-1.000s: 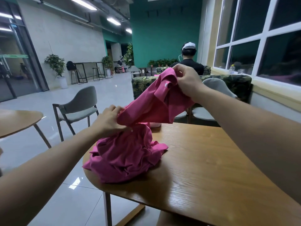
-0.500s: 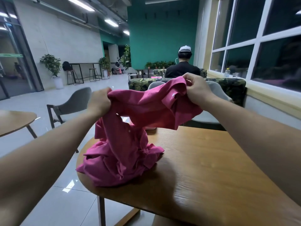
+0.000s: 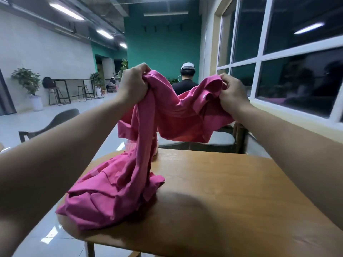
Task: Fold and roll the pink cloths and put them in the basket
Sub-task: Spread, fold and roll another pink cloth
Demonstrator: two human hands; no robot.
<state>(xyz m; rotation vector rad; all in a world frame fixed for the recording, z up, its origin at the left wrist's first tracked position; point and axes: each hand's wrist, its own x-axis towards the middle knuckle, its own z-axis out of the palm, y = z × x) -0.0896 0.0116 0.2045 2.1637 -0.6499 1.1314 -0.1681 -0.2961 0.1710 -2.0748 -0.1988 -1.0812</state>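
Pink cloth clamped by left hand & right hand, centre frame; should be shaken flat over desk before folding.

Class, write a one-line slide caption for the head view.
Left hand and right hand grip a pink cloth hanging down to a pink heap on the wooden table.

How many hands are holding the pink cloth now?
2. The left hand grips the pink cloth at its bunched left part; the right hand pinches its upper right edge. None seems hidden.
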